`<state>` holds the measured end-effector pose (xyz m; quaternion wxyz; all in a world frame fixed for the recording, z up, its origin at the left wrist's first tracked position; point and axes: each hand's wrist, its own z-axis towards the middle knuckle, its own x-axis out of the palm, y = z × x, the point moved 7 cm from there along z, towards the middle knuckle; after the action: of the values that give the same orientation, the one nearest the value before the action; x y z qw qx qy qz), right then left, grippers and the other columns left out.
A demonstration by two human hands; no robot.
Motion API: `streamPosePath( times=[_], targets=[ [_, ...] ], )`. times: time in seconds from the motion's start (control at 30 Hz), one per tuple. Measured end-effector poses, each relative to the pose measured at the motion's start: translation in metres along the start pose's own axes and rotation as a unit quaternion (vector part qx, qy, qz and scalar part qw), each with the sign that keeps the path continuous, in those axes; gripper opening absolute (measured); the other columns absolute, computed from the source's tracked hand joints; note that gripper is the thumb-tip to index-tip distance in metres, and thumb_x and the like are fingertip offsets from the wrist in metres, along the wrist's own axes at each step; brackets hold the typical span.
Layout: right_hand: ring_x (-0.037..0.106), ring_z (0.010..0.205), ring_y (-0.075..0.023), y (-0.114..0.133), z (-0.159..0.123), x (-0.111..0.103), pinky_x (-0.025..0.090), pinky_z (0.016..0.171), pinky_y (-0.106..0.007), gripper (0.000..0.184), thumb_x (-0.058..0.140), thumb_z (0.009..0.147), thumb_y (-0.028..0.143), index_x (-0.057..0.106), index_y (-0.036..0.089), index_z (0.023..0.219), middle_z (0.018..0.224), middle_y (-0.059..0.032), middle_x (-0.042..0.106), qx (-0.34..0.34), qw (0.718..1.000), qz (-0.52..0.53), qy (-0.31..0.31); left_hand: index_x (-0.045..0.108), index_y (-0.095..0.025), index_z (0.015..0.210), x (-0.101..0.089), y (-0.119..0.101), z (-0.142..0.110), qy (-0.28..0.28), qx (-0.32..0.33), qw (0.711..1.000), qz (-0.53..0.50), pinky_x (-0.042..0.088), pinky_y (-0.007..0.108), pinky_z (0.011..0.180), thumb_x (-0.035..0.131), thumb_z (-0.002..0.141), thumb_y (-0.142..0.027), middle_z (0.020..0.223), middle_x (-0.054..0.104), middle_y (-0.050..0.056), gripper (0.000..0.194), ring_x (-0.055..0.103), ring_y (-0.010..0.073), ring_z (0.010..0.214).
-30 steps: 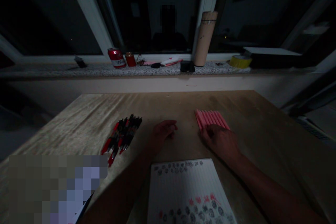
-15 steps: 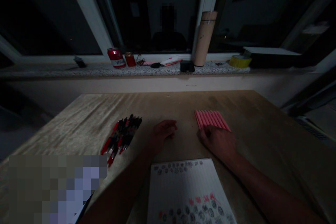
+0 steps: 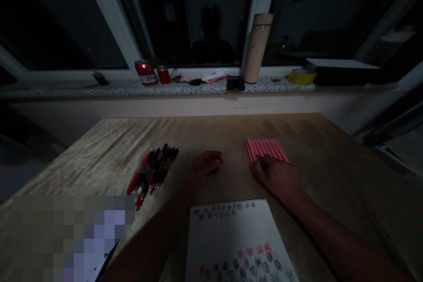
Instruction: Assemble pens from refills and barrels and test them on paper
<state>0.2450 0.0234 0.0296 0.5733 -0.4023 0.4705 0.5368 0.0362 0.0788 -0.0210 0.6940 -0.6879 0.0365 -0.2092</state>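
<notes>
My left hand (image 3: 205, 165) rests on the wooden table (image 3: 99, 150) with its fingers curled under, between a heap of red and black pens (image 3: 153, 169) and a row of pink sticks (image 3: 264, 149). I cannot make out anything in it. My right hand (image 3: 276, 176) lies palm down on the near end of the pink sticks, its fingers bent over them. A lined sheet of paper (image 3: 238, 240) with dark and red scribbled marks lies near the table's front edge between my forearms.
A stone window sill (image 3: 99, 89) behind the table carries a red can (image 3: 145, 72), a small red jar (image 3: 163, 75), a tall cardboard tube (image 3: 257, 48), a dark box (image 3: 235, 83) and a yellow tape roll (image 3: 301, 77). A blurred patch covers the lower left.
My right hand has shifted slightly on the near end of the pink sticks. My left hand and everything else stay where they were.
</notes>
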Motion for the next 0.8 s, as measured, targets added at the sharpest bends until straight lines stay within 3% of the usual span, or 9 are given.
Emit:
streamPosePath(
  times=[0.13, 0.3, 0.8],
  targets=[
    [0.059, 0.056, -0.0173, -0.001, -0.001, 0.001, 0.026, 0.049, -0.027, 0.036, 0.037, 0.087, 0.044, 0.064, 0.02, 0.084, 0.068, -0.0054, 0.067, -0.01, 1.0, -0.001, -0.013, 0.062, -0.013, 0.097, 0.001, -0.002, 0.0, -0.003, -0.003, 1.0, -0.001, 0.04, 0.022, 0.054, 0.067, 0.069, -0.031, 0.084, 0.06, 0.004, 0.033, 0.05, 0.0076, 0.057],
    [0.06, 0.07, -0.0172, 0.004, -0.002, 0.001, 0.032, 0.057, -0.027, 0.028, 0.042, 0.087, 0.035, 0.066, 0.026, 0.096, 0.087, -0.0038, 0.068, -0.07, 0.996, 0.026, -0.041, 0.062, -0.014, 0.097, 0.003, -0.004, -0.001, 0.007, 0.004, 1.0, -0.003, 0.039, 0.021, 0.054, 0.066, 0.071, -0.03, 0.084, 0.06, 0.004, 0.031, 0.05, 0.0072, 0.057],
    [0.057, 0.071, -0.018, 0.015, -0.004, 0.0, 0.033, 0.065, -0.029, 0.025, 0.044, 0.086, 0.033, 0.067, 0.02, 0.086, 0.082, -0.0049, 0.064, -0.11, 0.992, 0.02, -0.061, 0.063, -0.014, 0.096, 0.001, -0.003, -0.001, 0.007, 0.005, 1.0, 0.018, 0.038, 0.021, 0.055, 0.065, 0.072, -0.031, 0.085, 0.06, 0.004, 0.029, 0.05, 0.0073, 0.058]
  ],
)
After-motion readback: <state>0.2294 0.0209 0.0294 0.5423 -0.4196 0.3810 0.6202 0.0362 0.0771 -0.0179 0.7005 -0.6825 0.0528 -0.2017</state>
